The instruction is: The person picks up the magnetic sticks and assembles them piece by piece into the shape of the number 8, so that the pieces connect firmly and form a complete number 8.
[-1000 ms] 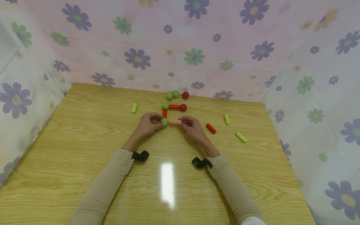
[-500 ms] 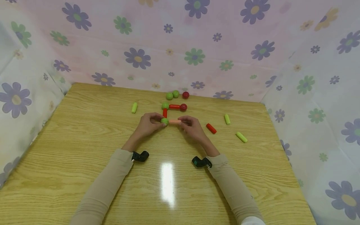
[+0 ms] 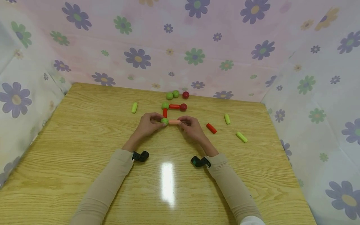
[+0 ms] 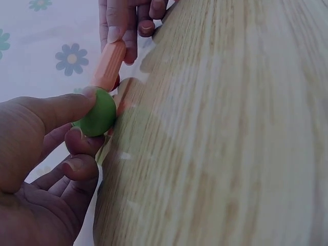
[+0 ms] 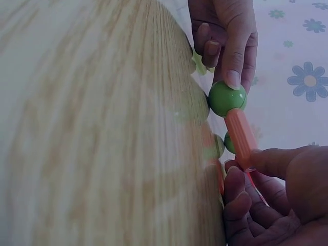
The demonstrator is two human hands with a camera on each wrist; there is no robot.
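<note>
My left hand pinches a green ball between thumb and fingers, low over the wooden table. With its thumb and fingertips my right hand grips the outer end of an orange ribbed stick. The stick's other end meets the ball's right side. From that ball a red stick runs back to a second green ball. Another red stick leads right from there to a dark red ball, making a bent chain.
Behind the chain lie two loose green balls and a dark red ball. A yellow-green stick is at left. To the right are a red stick and two yellow-green sticks. Flowered cloth walls edge the table.
The right hand has shifted very slightly left with the orange stick, whose end now sits closer against the green ball. My left hand keeps its place.
</note>
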